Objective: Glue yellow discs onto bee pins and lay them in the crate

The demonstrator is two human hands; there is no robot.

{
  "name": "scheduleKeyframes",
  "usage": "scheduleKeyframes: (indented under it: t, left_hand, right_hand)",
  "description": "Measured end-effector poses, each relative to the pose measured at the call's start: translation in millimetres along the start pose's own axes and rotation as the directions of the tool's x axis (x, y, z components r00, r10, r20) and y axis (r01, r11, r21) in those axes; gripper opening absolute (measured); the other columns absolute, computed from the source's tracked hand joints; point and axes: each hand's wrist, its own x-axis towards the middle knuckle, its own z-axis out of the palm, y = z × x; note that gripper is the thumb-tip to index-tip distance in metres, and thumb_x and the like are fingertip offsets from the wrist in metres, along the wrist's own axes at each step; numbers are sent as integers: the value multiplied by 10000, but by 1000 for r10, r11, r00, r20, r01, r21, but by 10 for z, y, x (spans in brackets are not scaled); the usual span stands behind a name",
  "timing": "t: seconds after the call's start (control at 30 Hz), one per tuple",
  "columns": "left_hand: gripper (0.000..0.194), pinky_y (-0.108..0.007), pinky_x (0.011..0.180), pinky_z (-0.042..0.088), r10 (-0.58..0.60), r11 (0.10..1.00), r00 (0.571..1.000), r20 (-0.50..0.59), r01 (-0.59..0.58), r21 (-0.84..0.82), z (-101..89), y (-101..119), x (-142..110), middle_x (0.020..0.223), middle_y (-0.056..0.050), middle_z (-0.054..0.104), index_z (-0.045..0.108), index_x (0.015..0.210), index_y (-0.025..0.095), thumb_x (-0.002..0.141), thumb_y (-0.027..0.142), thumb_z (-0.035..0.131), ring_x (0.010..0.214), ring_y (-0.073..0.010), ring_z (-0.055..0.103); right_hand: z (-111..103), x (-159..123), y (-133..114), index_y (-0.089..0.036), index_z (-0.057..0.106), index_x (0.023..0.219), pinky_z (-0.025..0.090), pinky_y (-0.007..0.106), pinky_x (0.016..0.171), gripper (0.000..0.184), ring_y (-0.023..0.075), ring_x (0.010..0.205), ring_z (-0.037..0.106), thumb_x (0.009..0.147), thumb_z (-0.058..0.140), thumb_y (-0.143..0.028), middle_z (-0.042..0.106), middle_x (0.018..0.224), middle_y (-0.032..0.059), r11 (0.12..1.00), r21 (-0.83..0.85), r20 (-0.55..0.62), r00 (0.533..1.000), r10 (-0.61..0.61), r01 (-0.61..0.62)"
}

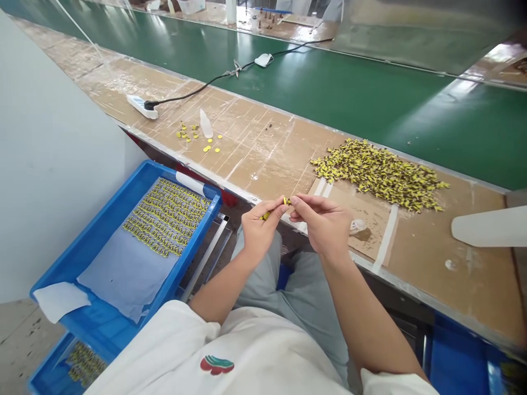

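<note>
In front of my lap, at the table's near edge, my two hands meet fingertip to fingertip. My left hand point(259, 229) is closed, pinching a small yellow disc point(285, 201) held on edge. More yellow point(265, 215) shows between its fingers, partly hidden. My right hand point(328, 226) is closed in a pinch on a tiny dark piece point(289, 201) that touches the disc; its exact shape is too small to tell. Beyond my right hand lies a big heap of small yellow-and-brown pieces point(379, 173). Loose yellow discs point(206, 148) and a white squeeze bottle point(206, 124) are on the cardboard-covered table point(263, 142).
At my left, a blue crate point(109, 200) holds rows of yellow-based pieces point(168, 214) on white paper. Another blue crate point(49, 365) sits lower. A power strip point(142, 106) with a black cable lies before the green conveyor belt point(329, 82). A white object point(489, 227) juts in from the right.
</note>
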Motion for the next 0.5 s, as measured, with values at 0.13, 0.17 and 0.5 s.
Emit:
scheduleKeyframes:
  t: [0.13,0.17,0.5]
  left_hand:
    - [214,-337,843,553,11,1000,1000,2,-11,-2,-41,-18,24,950,-47,797,819,994,250,794,325,813,865,-172,716]
    - [222,-337,833,551,-9,1000,1000,-2,9,-16,-45,-19,29,943,-46,795,819,996,249,788,328,817,846,-167,711]
    - [295,-155,458,321,-453,766,886,99,444,-466,-155,31,118,956,-98,776,775,1051,151,840,356,767,513,-5,432]
  right_hand:
    - [45,8,-21,-158,786,827,644,266,564,316,139,533,685,641,917,-377,728,646,31,1000,-31,-3,1000,-3,3]
    - [54,10,-25,-155,787,836,644,266,569,321,142,537,688,643,916,-377,729,648,33,999,-38,2,1000,1,-1]
    - [47,451,100,-185,778,942,580,278,537,336,157,590,688,752,820,-459,757,749,33,945,-260,6,979,-204,199]
